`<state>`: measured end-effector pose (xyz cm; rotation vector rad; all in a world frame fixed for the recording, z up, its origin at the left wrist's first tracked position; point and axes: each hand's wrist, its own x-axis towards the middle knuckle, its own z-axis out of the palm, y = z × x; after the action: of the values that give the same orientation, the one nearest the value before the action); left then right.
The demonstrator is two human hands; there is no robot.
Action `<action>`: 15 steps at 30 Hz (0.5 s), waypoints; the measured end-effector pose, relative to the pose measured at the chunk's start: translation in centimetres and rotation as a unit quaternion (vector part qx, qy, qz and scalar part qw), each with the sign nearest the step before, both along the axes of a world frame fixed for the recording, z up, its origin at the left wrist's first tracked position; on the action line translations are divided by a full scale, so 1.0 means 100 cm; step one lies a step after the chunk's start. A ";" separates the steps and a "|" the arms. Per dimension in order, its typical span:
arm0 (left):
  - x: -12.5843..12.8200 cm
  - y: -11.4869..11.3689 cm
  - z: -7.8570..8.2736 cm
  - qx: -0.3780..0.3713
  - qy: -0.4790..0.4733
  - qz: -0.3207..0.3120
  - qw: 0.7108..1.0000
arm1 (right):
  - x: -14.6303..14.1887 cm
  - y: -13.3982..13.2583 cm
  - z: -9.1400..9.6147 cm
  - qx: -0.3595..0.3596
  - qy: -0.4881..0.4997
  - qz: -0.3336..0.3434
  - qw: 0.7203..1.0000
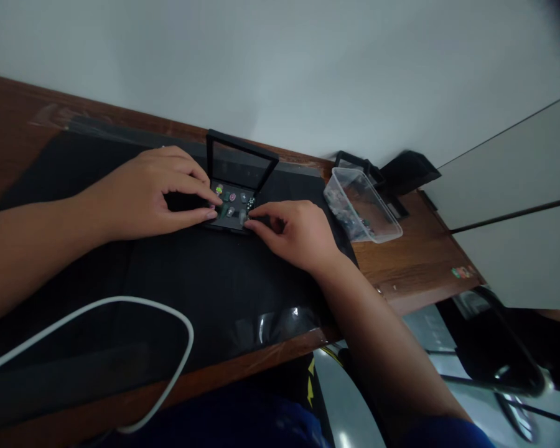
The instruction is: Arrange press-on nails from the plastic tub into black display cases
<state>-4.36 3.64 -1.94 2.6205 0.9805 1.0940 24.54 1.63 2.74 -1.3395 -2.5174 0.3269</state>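
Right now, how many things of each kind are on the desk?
Small black display case with an open clear lid: 1
Clear plastic tub holding small pieces: 1
White cable looped on the black mat: 1
Hands, left hand and right hand, both touching the case: 2
Total: 5
The tiny pieces inside the case are too small to count.

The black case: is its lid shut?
No. The lid stands upright, open, behind the case, and small coloured pieces show inside between both hands.
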 end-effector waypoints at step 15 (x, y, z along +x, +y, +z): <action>-0.001 -0.002 0.004 -0.014 0.032 0.099 0.994 | 0.001 0.006 -0.007 -0.068 0.096 -0.015 0.993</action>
<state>-4.46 3.46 -1.55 2.5952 1.2842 1.0315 24.64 2.18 2.08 -1.3251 -2.3498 0.6014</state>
